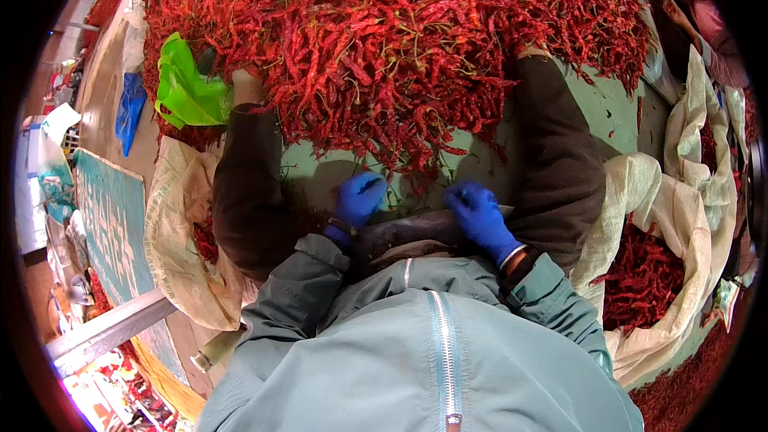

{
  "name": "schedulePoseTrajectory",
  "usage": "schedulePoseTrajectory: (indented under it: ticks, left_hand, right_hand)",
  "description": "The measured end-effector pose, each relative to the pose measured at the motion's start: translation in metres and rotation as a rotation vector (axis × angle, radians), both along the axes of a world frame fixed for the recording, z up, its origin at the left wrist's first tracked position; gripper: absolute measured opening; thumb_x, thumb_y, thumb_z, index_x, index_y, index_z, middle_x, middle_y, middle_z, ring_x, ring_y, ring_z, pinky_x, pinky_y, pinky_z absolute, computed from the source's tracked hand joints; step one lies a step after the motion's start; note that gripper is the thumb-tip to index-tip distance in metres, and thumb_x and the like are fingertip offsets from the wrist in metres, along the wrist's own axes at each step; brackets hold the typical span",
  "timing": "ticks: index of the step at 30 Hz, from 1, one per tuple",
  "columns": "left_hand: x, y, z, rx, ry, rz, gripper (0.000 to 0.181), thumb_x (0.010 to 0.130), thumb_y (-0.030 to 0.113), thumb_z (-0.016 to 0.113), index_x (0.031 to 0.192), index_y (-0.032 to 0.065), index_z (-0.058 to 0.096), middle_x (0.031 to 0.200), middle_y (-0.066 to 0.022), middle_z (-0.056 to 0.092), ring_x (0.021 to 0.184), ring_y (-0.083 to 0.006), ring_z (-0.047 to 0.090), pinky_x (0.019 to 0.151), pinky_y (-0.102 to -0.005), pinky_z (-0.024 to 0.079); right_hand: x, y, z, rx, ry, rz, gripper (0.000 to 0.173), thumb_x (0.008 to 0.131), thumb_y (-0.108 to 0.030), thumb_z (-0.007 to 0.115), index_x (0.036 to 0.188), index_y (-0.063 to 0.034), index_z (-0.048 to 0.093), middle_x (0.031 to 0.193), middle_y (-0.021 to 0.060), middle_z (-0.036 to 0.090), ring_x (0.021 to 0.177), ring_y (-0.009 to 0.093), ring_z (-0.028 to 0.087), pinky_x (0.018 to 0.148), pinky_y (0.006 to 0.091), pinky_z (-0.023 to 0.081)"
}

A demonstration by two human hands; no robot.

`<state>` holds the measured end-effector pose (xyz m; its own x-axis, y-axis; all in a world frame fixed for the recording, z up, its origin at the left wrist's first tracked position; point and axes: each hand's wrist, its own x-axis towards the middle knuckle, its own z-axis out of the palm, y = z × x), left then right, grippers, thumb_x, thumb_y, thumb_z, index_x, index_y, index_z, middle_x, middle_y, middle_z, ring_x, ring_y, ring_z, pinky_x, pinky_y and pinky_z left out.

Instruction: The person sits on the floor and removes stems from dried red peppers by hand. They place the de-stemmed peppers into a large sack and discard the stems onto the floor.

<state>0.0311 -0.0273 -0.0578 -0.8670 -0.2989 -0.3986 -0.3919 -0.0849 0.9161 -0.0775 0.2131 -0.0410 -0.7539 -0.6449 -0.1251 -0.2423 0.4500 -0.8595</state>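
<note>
A big heap of dried red chili peppers (384, 66), many with pale stems, spreads before me between my outstretched legs. My left hand (360, 197), in a blue glove, is curled at the near edge of the heap. Some thin stems lie beside its fingertips. Also gloved in blue, my right hand (478, 211) hovers over my lap with fingers bent; it is blurred. The hands are apart from each other. Whether either one pinches a pepper or stem is hidden by the curled fingers.
An open woven sack (651, 180) with red chilies (642, 279) stands at my right. Another woven sack (174, 210) is at my left. A bright green plastic bag (189, 90) lies by my left foot, a blue piece (129, 111) farther left. Another person's arm (690, 18) shows upper right.
</note>
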Motion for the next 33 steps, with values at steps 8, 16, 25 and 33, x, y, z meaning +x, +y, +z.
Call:
schedulePoseTrajectory:
  ticks: [8,16,25,33]
  left_hand:
    - [-0.026,0.011,0.022,-0.137,0.084,-0.139,0.024,0.086,0.019,0.061,0.101,-0.0002,0.062,0.081,-0.0086,0.063,0.07,-0.0146,0.058,0.062,-0.0295,0.046]
    - [-0.081,0.029,-0.015,-0.615,-0.141,-0.28,0.053,0.084,0.032,0.066,0.123,-0.0015,0.053,0.106,-0.0219,0.062,0.099,-0.0339,0.06,0.082,-0.0424,0.049]
    - [-0.085,0.017,0.006,0.058,-0.166,-0.296,0.016,0.087,0.014,0.063,0.093,0.0001,0.06,0.071,-0.0036,0.06,0.057,-0.0099,0.054,0.05,-0.0275,0.045]
    - [-0.056,0.022,0.006,-0.124,0.122,-0.321,0.014,0.086,0.011,0.063,0.094,-0.0003,0.062,0.075,-0.0035,0.063,0.069,-0.009,0.057,0.059,-0.0289,0.047]
  right_hand:
    - [-0.006,-0.026,-0.018,-0.143,-0.676,-0.195,0.033,0.088,-0.025,0.06,0.112,-0.0014,0.058,0.096,0.0083,0.061,0.077,0.016,0.06,0.063,0.031,0.049]
    - [-0.018,-0.041,-0.032,-0.399,-1.216,-0.396,0.03,0.091,-0.023,0.057,0.112,-0.0026,0.055,0.098,0.0061,0.061,0.085,0.016,0.059,0.075,0.0299,0.051]
    - [-0.031,-0.052,-0.026,-0.535,-1.165,-0.145,0.02,0.091,-0.02,0.055,0.103,-0.0041,0.056,0.089,0.0085,0.063,0.076,0.019,0.063,0.068,0.0292,0.051]
    - [-0.013,-0.041,-0.004,-0.533,-1.188,-0.124,0.027,0.091,-0.023,0.057,0.111,-0.004,0.054,0.09,0.0081,0.063,0.073,0.019,0.063,0.067,0.0288,0.05]
